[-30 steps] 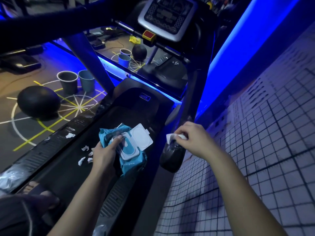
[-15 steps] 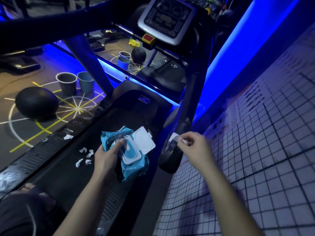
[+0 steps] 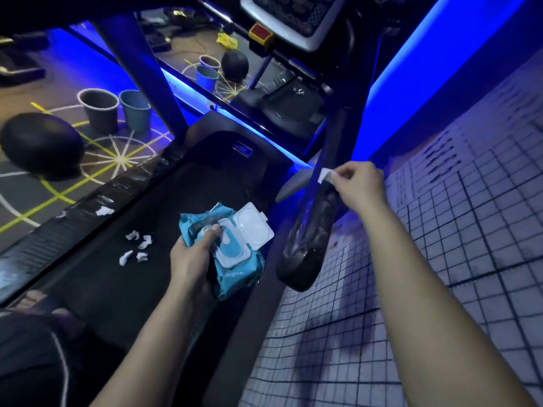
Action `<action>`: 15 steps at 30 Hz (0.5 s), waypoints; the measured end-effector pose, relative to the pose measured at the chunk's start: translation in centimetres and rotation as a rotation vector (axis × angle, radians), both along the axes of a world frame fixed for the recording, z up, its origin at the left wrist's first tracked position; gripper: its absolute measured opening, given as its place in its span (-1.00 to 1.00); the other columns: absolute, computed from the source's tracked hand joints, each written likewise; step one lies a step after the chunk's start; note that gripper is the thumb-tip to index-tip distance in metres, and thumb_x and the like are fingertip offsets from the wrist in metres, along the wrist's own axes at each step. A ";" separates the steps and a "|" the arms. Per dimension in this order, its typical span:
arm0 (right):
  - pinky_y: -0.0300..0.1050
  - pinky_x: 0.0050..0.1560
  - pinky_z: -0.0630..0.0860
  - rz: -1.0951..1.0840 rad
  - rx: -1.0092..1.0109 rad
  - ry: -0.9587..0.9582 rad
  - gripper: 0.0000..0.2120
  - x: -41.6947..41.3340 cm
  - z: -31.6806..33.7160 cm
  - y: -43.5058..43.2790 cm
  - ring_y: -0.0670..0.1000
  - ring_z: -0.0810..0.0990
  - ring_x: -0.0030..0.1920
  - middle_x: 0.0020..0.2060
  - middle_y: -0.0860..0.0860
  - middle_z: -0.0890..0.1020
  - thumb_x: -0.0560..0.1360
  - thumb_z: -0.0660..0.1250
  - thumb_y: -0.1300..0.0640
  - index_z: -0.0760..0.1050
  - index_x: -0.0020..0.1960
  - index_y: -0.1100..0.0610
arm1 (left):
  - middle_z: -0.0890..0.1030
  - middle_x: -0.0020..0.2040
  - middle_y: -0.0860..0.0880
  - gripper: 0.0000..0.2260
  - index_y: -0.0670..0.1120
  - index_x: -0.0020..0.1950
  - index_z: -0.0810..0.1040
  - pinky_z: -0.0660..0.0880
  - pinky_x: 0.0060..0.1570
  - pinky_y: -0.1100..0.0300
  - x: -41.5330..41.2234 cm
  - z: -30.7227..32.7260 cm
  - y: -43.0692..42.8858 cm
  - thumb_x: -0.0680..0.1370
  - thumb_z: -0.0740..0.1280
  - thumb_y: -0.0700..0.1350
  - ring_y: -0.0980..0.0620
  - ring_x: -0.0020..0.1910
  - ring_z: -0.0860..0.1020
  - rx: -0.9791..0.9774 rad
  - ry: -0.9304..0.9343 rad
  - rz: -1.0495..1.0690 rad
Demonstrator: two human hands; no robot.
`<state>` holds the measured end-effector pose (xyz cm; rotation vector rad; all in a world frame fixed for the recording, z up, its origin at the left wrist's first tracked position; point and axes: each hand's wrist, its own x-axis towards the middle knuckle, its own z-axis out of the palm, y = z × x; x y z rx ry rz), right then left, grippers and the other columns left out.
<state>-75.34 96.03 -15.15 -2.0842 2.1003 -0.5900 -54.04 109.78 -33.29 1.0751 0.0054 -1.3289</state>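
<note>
Left hand point(image 3: 191, 259) grips a soft, crinkled blue pack point(image 3: 238, 268) from its left side, thumb laid across the top. The pack is held just above the matt black belt point(image 3: 117, 289), and its rigid white flip lid point(image 3: 254, 227) stands open toward the right. Small crumpled white scraps point(image 3: 136, 246) lie on the belt left of the pack. Beside them runs the ribbed, glossy rail point(image 3: 73, 221).

Farther out, the right hand point(image 3: 358, 186) pinches a small folded white wipe point(image 3: 324, 175) between thumb and fingertips. It holds the wipe on the dark slanting post point(image 3: 340, 136), above the post's shiny rounded foot point(image 3: 302, 254). Pale square-tiled floor point(image 3: 455, 274) lies to the right.

Beyond the rail, a smooth black ball point(image 3: 41, 143), a dark bucket point(image 3: 98, 111) and a blue bucket point(image 3: 135, 108), both tapered, stand on yellow and white floor lines. Farthest is the silver-rimmed console point(image 3: 293, 19) with a red button point(image 3: 260, 32). The post crosses a blue light strip point(image 3: 411, 63).
</note>
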 end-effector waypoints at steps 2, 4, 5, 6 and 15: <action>-0.18 -0.14 0.39 0.004 0.126 0.110 -0.78 0.2 -0.1 0.1 0.17 0.63 0.00 -0.13 0.14 0.71 0.47 0.44 -0.01 0.70 -0.08 0.15 | 0.75 0.09 -0.22 -0.75 -0.14 0.25 0.68 0.66 0.15 -0.24 0.5 0.0 -0.4 0.57 0.53 -0.19 -0.23 0.05 0.75 0.005 -0.001 0.013; -0.09 -0.17 0.45 0.137 0.208 0.258 -0.67 1.9 -1.1 1.2 0.23 0.62 -0.05 -0.19 0.22 0.67 0.41 0.41 -0.08 0.67 -0.16 0.21 | 0.76 0.09 -0.21 -0.76 -0.14 0.23 0.69 0.65 0.18 -0.23 1.3 -0.1 -0.9 0.57 0.53 -0.20 -0.24 0.09 0.74 0.013 -0.017 0.024; -0.08 -0.13 0.46 0.213 0.250 0.381 -0.66 3.2 -1.7 2.0 0.24 0.61 -0.03 -0.16 0.23 0.65 0.41 0.40 -0.07 0.67 -0.14 0.23 | 0.76 0.08 -0.20 -0.77 -0.14 0.22 0.69 0.65 0.19 -0.22 1.7 -0.2 -1.1 0.58 0.53 -0.20 -0.24 0.10 0.74 0.016 -0.025 0.033; -0.08 -0.07 0.47 0.285 0.288 0.533 -0.69 4.6 -2.4 2.8 0.23 0.60 0.02 -0.10 0.21 0.64 0.44 0.40 -0.04 0.66 -0.08 0.23 | 0.76 0.08 -0.19 -0.78 -0.14 0.22 0.70 0.66 0.18 -0.21 2.0 -0.2 -1.3 0.58 0.52 -0.20 -0.24 0.11 0.74 0.021 -0.035 0.040; -0.09 -0.20 0.56 0.453 0.849 0.667 -0.76 7.7 1.0 6.3 0.03 0.65 -0.21 -0.34 -0.01 0.67 0.37 0.50 -0.10 0.66 -0.23 0.08 | 0.76 0.04 -0.15 -0.78 -0.16 0.22 0.68 0.70 -0.08 0.09 4.6 0.6 -1.4 0.58 0.52 -0.20 -0.04 -0.09 0.74 -0.004 -0.151 0.077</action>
